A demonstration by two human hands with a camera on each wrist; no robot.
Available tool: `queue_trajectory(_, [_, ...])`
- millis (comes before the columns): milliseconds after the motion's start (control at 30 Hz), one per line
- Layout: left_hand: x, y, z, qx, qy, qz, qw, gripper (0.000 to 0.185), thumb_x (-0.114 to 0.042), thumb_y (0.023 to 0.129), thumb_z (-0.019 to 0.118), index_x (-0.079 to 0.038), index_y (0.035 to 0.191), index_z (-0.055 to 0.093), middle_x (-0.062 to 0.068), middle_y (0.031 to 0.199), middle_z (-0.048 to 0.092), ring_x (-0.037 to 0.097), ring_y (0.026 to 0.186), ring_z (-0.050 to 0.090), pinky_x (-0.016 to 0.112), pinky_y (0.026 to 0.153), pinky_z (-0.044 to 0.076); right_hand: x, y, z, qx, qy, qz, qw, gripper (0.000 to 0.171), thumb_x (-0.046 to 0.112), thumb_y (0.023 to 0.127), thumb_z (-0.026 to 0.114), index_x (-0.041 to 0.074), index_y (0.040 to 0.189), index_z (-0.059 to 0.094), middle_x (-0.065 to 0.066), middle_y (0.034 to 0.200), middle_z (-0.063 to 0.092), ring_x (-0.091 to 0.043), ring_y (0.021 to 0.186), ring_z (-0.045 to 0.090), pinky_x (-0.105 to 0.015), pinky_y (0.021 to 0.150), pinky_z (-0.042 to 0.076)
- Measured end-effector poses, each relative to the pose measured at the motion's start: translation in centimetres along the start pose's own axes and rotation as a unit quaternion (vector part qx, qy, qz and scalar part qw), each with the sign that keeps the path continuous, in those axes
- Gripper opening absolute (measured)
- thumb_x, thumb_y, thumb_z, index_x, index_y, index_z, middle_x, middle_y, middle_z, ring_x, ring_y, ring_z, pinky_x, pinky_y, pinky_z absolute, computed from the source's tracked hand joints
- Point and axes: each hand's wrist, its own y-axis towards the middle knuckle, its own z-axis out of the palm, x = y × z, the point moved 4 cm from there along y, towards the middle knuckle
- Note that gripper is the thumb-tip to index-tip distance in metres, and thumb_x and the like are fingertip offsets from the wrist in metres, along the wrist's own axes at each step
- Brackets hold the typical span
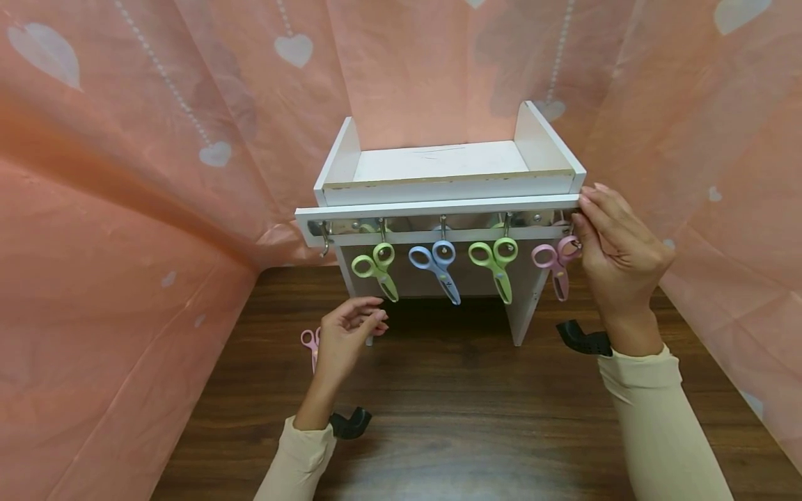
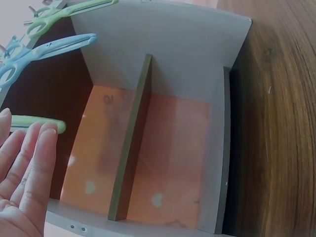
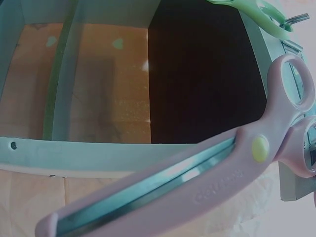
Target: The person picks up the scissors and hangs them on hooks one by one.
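Observation:
Several scissors hang from a white hook rack (image 1: 438,207): green scissors (image 1: 376,268) on the left, blue scissors (image 1: 438,268), more green scissors (image 1: 496,264), and pink scissors (image 1: 554,261) toward the right end. The leftmost hook (image 1: 324,236) bears nothing. My right hand (image 1: 623,247) grips the rack's right end, fingers along its top edge and thumb in front, close beside the pink scissors' handle. Below the left green scissors, my left hand (image 1: 351,330) hovers with loosely bent fingers and holds nothing. Large in the right wrist view, the pink scissors (image 3: 197,182) have closed blades.
Behind the rack stands a white shelf unit (image 1: 451,191) on the dark wood table (image 1: 438,410). Another pair of pink scissors (image 1: 310,341) lies left of my left hand. A pink curtain with hearts (image 1: 426,76) surrounds the table at the back and sides.

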Motion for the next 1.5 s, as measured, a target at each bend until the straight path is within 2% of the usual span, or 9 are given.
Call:
queue_trajectory(233, [0.3,-0.4,-0.3,0.006,-0.001,-0.008,1.0000,0.017,-0.005,0.093,0.073,0.002,0.109,0.072,0.021,0.090,0.073,0.023,0.074,0.073,0.038,0.069,0.064,0.0,0.0,0.1,-0.002,0.003,-0.002,1.000,0.018,-0.014,0.077,0.081,-0.008,0.093,0.078,-0.025,0.099,0.074,-0.040,0.102,0.072,-0.054,0.100,0.053])
queue_trajectory(433, [0.7,-0.8,-0.9,0.003,0.002,-0.012,0.9999,0.016,-0.006,0.093,0.074,0.000,0.108,0.073,0.018,0.089,0.074,0.024,0.073,0.073,0.038,0.069,0.064,0.0,0.1,0.1,-0.005,0.006,-0.002,1.000,0.018,-0.015,0.076,0.081,-0.008,0.093,0.078,-0.025,0.099,0.074,-0.041,0.102,0.072,-0.054,0.100,0.053])
queue_trajectory(667, [1.5,-1.4,-1.6,0.001,0.000,-0.027,0.9996,0.018,-0.005,0.093,0.074,0.005,0.108,0.071,0.015,0.088,0.074,0.021,0.073,0.073,0.042,0.069,0.064,-0.1,0.0,0.1,-0.001,0.001,0.001,1.000,0.020,-0.016,0.076,0.081,-0.007,0.093,0.078,-0.024,0.099,0.074,-0.040,0.103,0.071,-0.054,0.100,0.053])
queue_trajectory(800, [2.0,-1.8,-2.2,-0.002,0.001,-0.033,0.9995,0.018,-0.001,0.093,0.072,0.008,0.108,0.070,0.019,0.088,0.073,0.023,0.073,0.073,0.042,0.070,0.064,-0.2,0.0,0.1,-0.001,-0.002,0.001,1.000,0.020,-0.015,0.076,0.081,-0.007,0.094,0.079,-0.024,0.100,0.074,-0.040,0.103,0.071,-0.054,0.101,0.053])
queue_trajectory(1000, [2.7,-2.4,-2.8,0.000,-0.001,-0.050,0.9987,0.021,0.003,0.092,0.071,0.015,0.110,0.067,0.031,0.090,0.070,0.022,0.073,0.073,0.034,0.070,0.064,-0.2,-0.1,0.0,-0.004,-0.006,-0.001,1.000,0.018,-0.013,0.077,0.082,-0.007,0.093,0.079,-0.023,0.099,0.074,-0.040,0.103,0.072,-0.053,0.100,0.053])
queue_trajectory(1100, [2.9,-2.7,-3.0,-0.008,-0.003,-0.061,0.9981,0.021,0.002,0.092,0.071,0.015,0.109,0.067,0.032,0.090,0.069,0.021,0.074,0.073,0.034,0.070,0.064,-0.2,-0.1,0.1,-0.004,-0.007,-0.002,1.000,0.018,-0.012,0.077,0.082,-0.007,0.093,0.079,-0.023,0.099,0.074,-0.040,0.103,0.072,-0.053,0.100,0.053])
queue_trajectory(1267, [3.4,-3.3,-3.5,-0.017,0.018,-0.070,0.9972,0.019,0.000,0.092,0.073,0.011,0.108,0.071,0.029,0.090,0.071,0.028,0.075,0.073,0.032,0.069,0.064,-0.1,-0.1,0.1,-0.005,-0.005,-0.001,1.000,0.017,-0.012,0.077,0.082,-0.007,0.093,0.079,-0.023,0.099,0.074,-0.040,0.103,0.072,-0.053,0.100,0.053])
queue_trajectory(1400, [3.7,-3.7,-3.7,-0.013,0.031,-0.060,0.9976,0.018,-0.002,0.092,0.073,0.009,0.106,0.072,0.029,0.090,0.071,0.036,0.077,0.073,0.031,0.068,0.064,-0.1,-0.1,0.1,-0.005,-0.003,0.001,1.000,0.015,-0.009,0.078,0.082,-0.007,0.093,0.078,-0.024,0.099,0.074,-0.040,0.103,0.071,-0.053,0.100,0.053])
queue_trajectory(1500, [4.0,-3.8,-3.9,-0.011,0.033,-0.052,0.9981,0.018,-0.004,0.093,0.073,0.008,0.106,0.072,0.030,0.091,0.071,0.038,0.077,0.073,0.034,0.067,0.064,0.0,-0.1,0.1,-0.006,-0.003,0.003,1.000,0.015,-0.007,0.079,0.083,-0.007,0.093,0.078,-0.024,0.099,0.074,-0.041,0.103,0.071,-0.054,0.100,0.053])
